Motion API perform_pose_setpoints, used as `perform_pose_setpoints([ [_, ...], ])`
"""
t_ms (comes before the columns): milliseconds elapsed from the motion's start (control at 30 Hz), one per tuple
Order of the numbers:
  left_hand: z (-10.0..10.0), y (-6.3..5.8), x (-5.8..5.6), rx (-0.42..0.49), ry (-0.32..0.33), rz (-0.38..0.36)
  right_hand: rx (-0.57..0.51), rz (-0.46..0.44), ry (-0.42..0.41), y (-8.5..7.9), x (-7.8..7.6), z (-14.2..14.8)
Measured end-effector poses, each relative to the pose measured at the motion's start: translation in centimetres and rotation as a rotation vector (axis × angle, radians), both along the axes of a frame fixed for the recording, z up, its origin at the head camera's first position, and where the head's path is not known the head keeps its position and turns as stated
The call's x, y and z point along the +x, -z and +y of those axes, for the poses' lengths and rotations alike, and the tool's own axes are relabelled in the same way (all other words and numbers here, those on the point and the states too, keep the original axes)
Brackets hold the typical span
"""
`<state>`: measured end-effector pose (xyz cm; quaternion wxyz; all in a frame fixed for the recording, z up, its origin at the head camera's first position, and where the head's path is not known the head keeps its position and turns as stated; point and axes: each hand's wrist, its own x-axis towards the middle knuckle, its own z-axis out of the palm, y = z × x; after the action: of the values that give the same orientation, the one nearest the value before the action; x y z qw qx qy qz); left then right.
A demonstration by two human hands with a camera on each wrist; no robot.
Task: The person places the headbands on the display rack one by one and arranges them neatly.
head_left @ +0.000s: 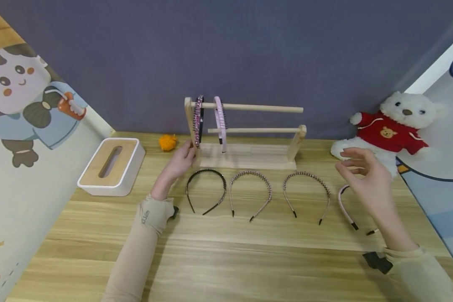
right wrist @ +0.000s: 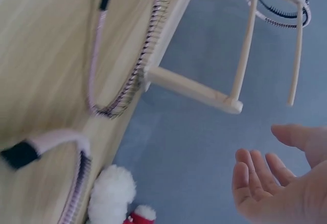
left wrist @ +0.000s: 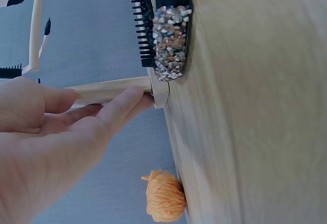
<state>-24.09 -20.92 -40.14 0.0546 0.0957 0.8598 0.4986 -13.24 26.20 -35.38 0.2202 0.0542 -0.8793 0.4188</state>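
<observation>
L hand (head_left: 179,161) grips rack post (head_left: 189,115), R hand (head_left: 371,180) empty & loose, upper rod (head_left: 264,108) free at R end.

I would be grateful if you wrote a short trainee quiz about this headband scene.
1. How many headbands lie on the tabletop?
2. True or false: the right grip is holding a headband.
3. What does the left grip hold? A) the tissue box; B) the wooden headband rack; C) the orange yarn ball.

Key: 1. Four. 2. False; it holds nothing. 3. B.
</observation>
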Motion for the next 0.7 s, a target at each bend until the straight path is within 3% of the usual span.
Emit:
perform_pose_setpoints([
  [700, 0.0, -0.1, -0.1, 0.022, 0.017, -0.003, 0.111, -0.114, 0.057, 1.8, 2.2, 5.6],
])
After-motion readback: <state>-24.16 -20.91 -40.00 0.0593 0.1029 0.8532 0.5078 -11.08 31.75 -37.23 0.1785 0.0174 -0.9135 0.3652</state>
